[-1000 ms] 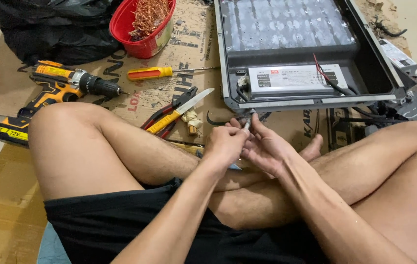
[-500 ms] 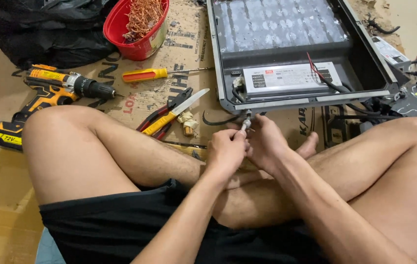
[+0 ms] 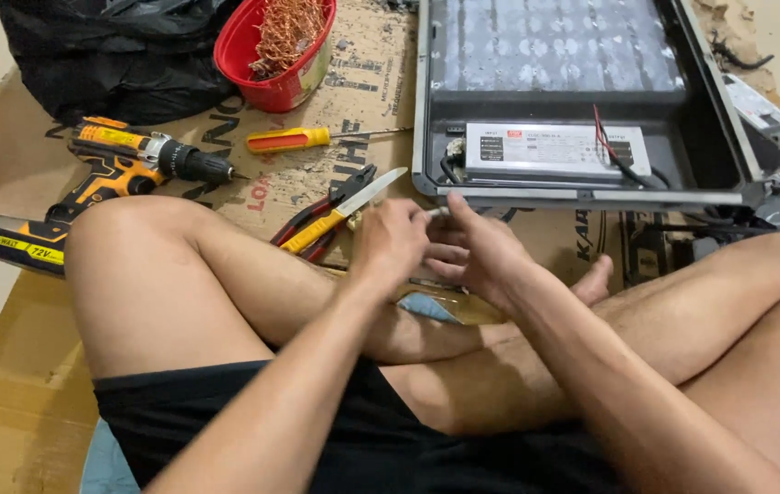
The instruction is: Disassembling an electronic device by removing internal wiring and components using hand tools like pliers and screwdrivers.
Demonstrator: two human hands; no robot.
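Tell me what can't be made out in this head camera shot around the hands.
- Head view: the small pale piece pinched between the left hand and right hand is mostly covered by fingers; its kind is unclear.
- The light fixture housing is cut off by the top edge.
- The drill has its battery base partly behind the knee.

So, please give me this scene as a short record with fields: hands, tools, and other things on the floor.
left hand: left hand closed around a small light piece, too small to tell what it is
right hand: right hand touching the same piece, fingers partly spread
tools: drill, screwdriver, knife lying over pliers
container: red bowl holding copper wire
open case: grey case with a white box inside
floor cover: cardboard
behind: black bag
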